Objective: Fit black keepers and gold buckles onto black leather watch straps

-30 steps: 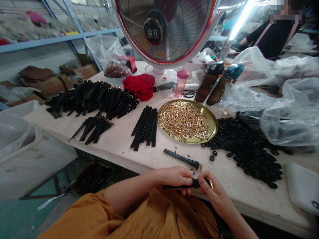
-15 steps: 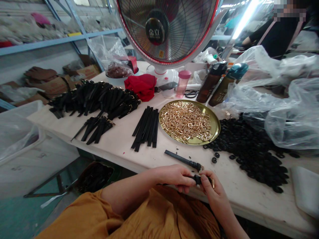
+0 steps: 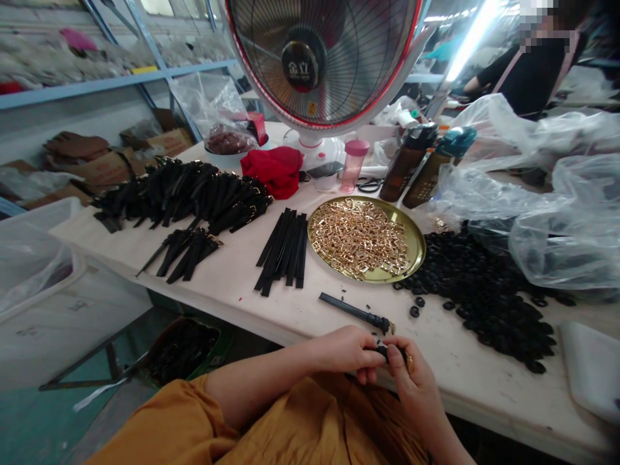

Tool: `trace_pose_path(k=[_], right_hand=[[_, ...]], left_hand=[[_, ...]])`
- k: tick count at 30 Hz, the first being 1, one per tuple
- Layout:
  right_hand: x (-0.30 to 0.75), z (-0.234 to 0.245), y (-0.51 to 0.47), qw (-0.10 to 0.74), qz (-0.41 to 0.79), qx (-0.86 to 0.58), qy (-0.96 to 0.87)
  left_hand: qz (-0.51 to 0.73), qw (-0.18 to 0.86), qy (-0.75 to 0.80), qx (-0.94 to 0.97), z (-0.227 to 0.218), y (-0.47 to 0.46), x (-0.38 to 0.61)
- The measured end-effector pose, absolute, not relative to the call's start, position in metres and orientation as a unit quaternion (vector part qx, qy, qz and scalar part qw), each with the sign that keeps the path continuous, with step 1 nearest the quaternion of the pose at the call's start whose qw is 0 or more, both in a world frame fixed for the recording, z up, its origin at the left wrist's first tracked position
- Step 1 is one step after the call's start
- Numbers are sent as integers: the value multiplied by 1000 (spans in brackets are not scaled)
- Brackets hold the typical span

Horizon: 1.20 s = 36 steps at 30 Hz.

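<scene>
Close to the table's front edge, both my hands are closed on one black strap (image 3: 382,351). My left hand (image 3: 349,352) pinches it from the left, hiding most of its length. At the other end my right hand (image 3: 415,374) grips it with the thumb on top, and a gold buckle (image 3: 409,364) shows between the fingers. Just beyond them lies another black strap with a gold buckle (image 3: 356,311). A brass-coloured tray (image 3: 417,248) farther back holds a heap of small gold buckles. Plain black strips (image 3: 283,252) lie left of the tray.
Buckled straps are piled (image 3: 184,194) at the back left, with a smaller bunch (image 3: 181,252) before them. Small black loops (image 3: 484,290) are heaped at right, beside plastic bags (image 3: 552,219). A fan (image 3: 310,64), pink cup (image 3: 353,166) and bottles stand behind. A person (image 3: 527,71) is at back right.
My hands have drawn slightly closer together around the strap, so less of it shows between them. The view has shifted slightly. The things on the table lie as before.
</scene>
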State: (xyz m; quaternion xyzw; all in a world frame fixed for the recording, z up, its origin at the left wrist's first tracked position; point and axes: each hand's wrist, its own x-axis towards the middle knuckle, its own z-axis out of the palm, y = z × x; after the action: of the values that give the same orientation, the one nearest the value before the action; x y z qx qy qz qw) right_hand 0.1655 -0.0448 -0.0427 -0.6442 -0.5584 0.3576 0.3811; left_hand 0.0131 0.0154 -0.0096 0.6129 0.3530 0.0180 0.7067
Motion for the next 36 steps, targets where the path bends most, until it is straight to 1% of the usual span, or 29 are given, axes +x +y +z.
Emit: trace_pose_path(k=[4, 7, 9, 12, 15, 20, 26, 30, 34, 36], right_hand=[[164, -39, -44, 386, 365, -646, -548], [170, -33, -39, 371, 382, -634, -560], [175, -29, -35, 363, 358, -638, -577], [179, -26, -33, 376, 315, -647, -584], [178, -27, -34, 387, 310, -644, -583], [178, -32, -36, 382, 325, -639, -583], [184, -33, -32, 352, 319, -616, -628], [187, -33, -28, 349, 316, -624, -623], [186, -31, -26, 343, 360, -605, -622], [185, -28, -27, 335, 376, -592, -629]], left_hand=[[3, 703, 356, 616, -5, 18, 12], [-4, 645, 359, 675, 4, 27, 6], [2, 616, 364, 699, 10, 33, 2], [13, 651, 354, 671, 13, 36, 1], [17, 692, 332, 640, 10, 34, 4], [9, 691, 315, 650, 6, 34, 8], [-32, 655, 301, 693, 13, 46, 7], [-49, 695, 296, 654, 14, 54, 3], [-46, 726, 297, 619, 11, 53, 0], [-35, 721, 318, 615, 9, 49, 2]])
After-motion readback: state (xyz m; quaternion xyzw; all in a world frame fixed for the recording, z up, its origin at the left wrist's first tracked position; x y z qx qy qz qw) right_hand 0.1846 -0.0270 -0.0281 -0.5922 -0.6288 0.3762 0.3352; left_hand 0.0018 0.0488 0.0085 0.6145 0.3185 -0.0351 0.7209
